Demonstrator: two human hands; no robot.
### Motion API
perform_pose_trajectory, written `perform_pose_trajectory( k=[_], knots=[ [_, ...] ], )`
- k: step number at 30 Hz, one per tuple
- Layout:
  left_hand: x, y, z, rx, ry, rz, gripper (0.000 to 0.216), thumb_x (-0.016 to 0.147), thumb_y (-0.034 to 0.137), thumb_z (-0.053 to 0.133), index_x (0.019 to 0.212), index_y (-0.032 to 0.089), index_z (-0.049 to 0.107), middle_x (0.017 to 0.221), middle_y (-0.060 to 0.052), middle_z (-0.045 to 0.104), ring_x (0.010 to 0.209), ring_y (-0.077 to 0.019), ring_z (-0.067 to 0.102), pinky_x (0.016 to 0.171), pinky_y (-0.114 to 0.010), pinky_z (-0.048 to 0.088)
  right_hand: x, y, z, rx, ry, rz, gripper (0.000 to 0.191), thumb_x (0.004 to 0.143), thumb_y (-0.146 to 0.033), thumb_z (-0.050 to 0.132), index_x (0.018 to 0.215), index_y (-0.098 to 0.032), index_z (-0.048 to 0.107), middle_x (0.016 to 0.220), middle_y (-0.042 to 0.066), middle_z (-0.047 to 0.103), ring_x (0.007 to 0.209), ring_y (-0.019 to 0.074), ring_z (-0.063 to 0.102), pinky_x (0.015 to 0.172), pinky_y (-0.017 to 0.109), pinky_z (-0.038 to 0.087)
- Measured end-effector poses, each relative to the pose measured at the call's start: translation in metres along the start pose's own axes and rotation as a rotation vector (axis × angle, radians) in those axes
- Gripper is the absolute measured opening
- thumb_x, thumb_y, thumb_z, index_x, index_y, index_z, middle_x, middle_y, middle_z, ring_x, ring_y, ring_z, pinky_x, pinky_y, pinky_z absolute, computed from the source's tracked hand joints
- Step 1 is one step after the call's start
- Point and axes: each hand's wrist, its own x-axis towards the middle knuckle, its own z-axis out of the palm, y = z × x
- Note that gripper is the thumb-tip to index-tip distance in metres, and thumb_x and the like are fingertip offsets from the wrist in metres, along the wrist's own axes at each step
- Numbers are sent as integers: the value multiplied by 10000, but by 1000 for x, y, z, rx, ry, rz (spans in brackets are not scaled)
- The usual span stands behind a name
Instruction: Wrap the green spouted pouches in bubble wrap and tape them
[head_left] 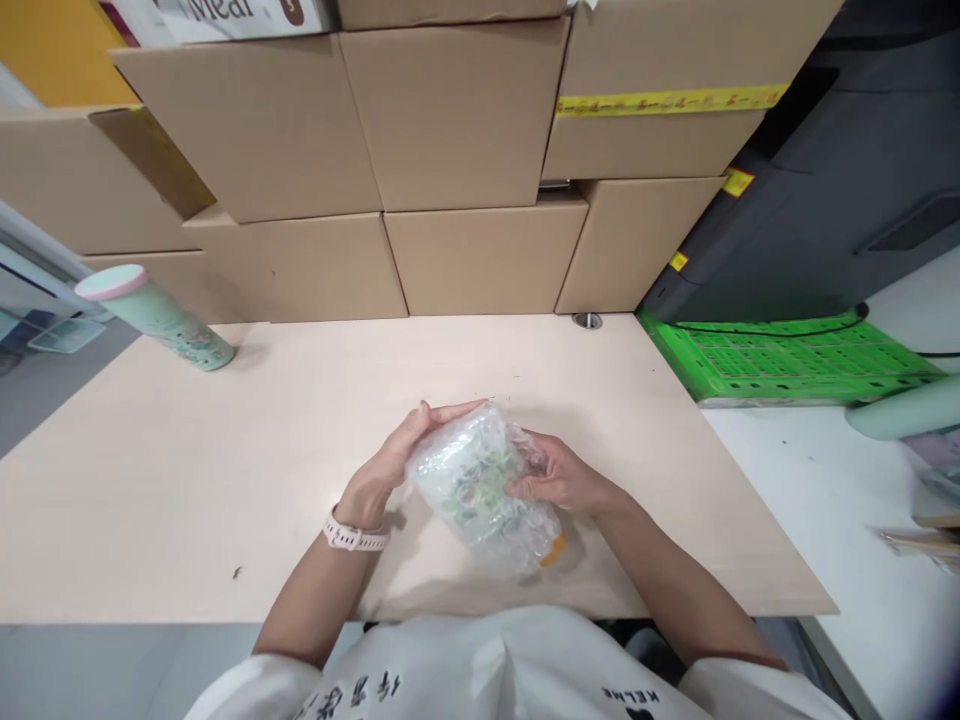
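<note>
A bundle wrapped in clear bubble wrap is held between my two hands above the near middle of the wooden table. Green and white patterning shows through the wrap, and a bit of orange peeks out at its lower right. My left hand supports its upper left side, fingers reaching behind the top edge. On the right side, my right hand grips the wrap, thumb across the front and fingers partly hidden. What lies inside the wrap cannot be made out exactly.
Cardboard boxes are stacked along the table's back edge. A pale green tumbler with a pink lid stands at the back left. On the right are a green plastic crate and a large dark machine. A cable hole sits near the boxes.
</note>
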Motion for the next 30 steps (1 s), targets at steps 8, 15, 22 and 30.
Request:
perform_pose_trajectory(
  k=[8, 15, 22, 30],
  knots=[
    [15, -23, 24, -377, 216, -19, 912, 670, 873, 578, 1207, 142, 676, 1137, -158, 736, 1172, -383, 641, 969, -455, 527, 9, 2, 10, 210, 368, -48, 499, 715, -376, 834, 1136, -234, 607, 1046, 53, 741, 893, 236, 722, 800, 369, 578],
    [22, -55, 44, -303, 307, 1, 587, 644, 423, 885, 1114, 136, 681, 1020, -116, 764, 934, -292, 726, 868, -383, 562, 17, 12, 3, -50, 642, -94, 565, 781, -500, 742, 1243, -249, 535, 1219, 86, 686, 1074, 273, 676, 871, 394, 574],
    [30, -62, 29, -224, 363, -54, 542, 648, 423, 880, 1047, 115, 679, 1006, -122, 760, 859, -248, 724, 803, -339, 563, 13, 16, -10, -1126, 823, -196, 746, 900, -507, 582, 1533, -240, 291, 1635, 131, 243, 1518, 315, 189, 1193, 565, 243],
    [27, -66, 22, 792, 618, 298, 830, 824, 427, 714, 1519, 162, 343, 1582, -190, 364, 1497, -359, 280, 1218, -537, 217, 17, 31, 5, -1353, 305, -71, 617, 1043, -449, 271, 1606, -234, 140, 1679, 59, 111, 1557, 255, 25, 1242, 562, 67]
  ],
)
